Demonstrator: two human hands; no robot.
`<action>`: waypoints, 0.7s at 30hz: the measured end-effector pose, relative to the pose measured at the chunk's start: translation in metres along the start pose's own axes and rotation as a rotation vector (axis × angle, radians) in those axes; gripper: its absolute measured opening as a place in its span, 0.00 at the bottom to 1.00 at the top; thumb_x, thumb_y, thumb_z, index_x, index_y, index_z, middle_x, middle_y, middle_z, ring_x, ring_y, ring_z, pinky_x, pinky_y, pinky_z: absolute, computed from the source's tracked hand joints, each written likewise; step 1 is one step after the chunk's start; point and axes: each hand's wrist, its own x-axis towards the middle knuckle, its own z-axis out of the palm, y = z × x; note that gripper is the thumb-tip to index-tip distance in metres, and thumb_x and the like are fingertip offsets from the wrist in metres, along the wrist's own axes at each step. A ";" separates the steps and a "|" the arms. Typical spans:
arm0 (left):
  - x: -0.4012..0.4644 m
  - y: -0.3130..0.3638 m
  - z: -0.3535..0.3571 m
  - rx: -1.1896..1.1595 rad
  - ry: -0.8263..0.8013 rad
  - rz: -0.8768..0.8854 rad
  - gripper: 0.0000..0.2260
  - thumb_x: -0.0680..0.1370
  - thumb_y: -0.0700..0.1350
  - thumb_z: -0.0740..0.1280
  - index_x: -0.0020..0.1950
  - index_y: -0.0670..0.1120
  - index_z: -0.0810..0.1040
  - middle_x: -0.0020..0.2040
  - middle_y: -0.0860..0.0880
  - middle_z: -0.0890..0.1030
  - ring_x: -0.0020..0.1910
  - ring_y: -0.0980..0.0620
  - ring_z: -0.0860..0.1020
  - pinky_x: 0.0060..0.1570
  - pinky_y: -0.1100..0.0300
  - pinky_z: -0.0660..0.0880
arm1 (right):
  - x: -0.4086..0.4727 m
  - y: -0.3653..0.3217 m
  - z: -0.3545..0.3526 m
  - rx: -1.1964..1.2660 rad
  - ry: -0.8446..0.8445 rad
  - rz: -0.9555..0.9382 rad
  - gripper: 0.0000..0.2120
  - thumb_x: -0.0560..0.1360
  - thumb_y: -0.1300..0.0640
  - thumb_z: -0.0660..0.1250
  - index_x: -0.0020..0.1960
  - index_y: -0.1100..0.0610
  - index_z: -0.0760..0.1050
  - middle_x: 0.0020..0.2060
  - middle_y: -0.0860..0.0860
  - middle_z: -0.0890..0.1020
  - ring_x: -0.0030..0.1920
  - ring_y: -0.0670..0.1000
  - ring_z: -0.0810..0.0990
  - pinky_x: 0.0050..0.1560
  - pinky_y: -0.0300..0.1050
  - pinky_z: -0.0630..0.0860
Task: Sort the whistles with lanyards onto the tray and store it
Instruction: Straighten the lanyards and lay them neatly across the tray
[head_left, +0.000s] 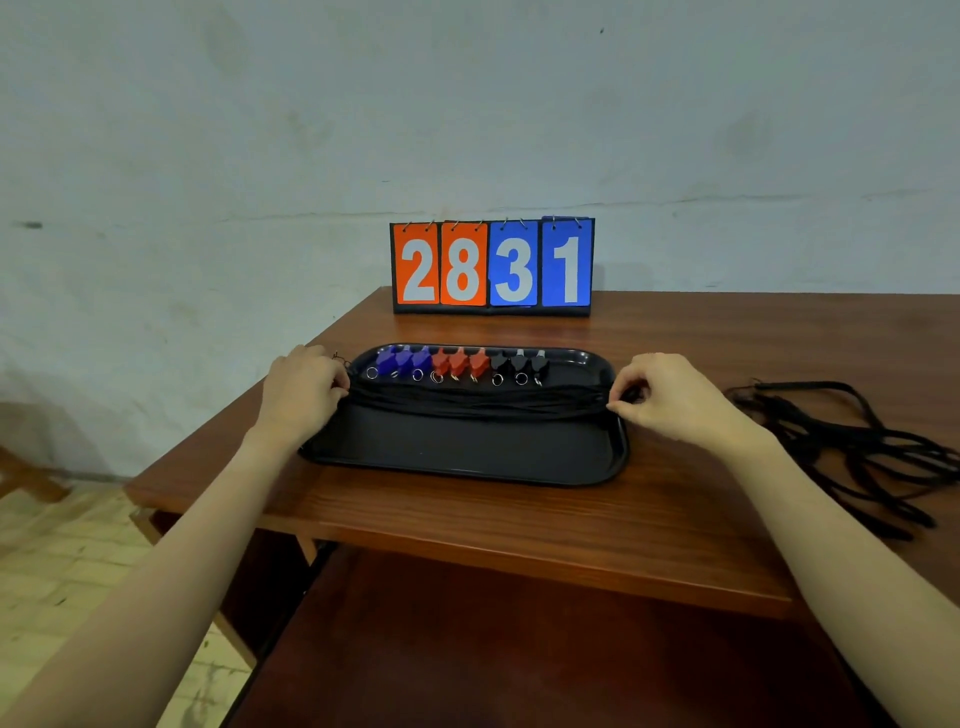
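A black tray (467, 452) lies on the wooden table (675, 332). Along its far edge stand three blue whistles (402, 359), three red whistles (458, 362) and three black whistles (519, 362), each with a metal ring. A bundle of black lanyards (478, 400) stretches across the tray's middle. My left hand (301, 395) pinches the bundle's left end at the tray's left rim. My right hand (675, 397) pinches its right end at the right rim.
A flip scoreboard (492, 267) reading 28 and 31 stands behind the tray against the wall. More loose black lanyards (852, 447) lie tangled on the table to the right. A lower shelf (519, 649) sits under the table's front edge.
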 end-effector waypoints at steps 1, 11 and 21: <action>0.000 0.001 0.000 0.018 0.013 0.001 0.03 0.73 0.42 0.72 0.45 0.46 0.85 0.48 0.45 0.80 0.49 0.43 0.75 0.45 0.51 0.72 | 0.000 0.000 0.001 -0.016 0.014 -0.006 0.03 0.72 0.55 0.72 0.40 0.51 0.81 0.41 0.45 0.75 0.41 0.46 0.75 0.42 0.44 0.76; -0.004 0.052 -0.012 -0.114 0.094 0.025 0.09 0.77 0.46 0.67 0.55 0.46 0.82 0.58 0.45 0.79 0.60 0.46 0.73 0.59 0.49 0.70 | 0.005 0.021 -0.010 0.121 0.266 0.165 0.03 0.75 0.55 0.68 0.45 0.53 0.79 0.42 0.49 0.79 0.40 0.46 0.75 0.44 0.44 0.72; 0.022 0.179 -0.021 -0.432 0.071 0.334 0.12 0.77 0.49 0.66 0.59 0.47 0.78 0.58 0.49 0.79 0.59 0.51 0.73 0.59 0.53 0.71 | -0.008 0.113 -0.029 0.081 0.318 0.819 0.17 0.78 0.66 0.58 0.60 0.54 0.79 0.61 0.58 0.78 0.64 0.62 0.71 0.68 0.56 0.60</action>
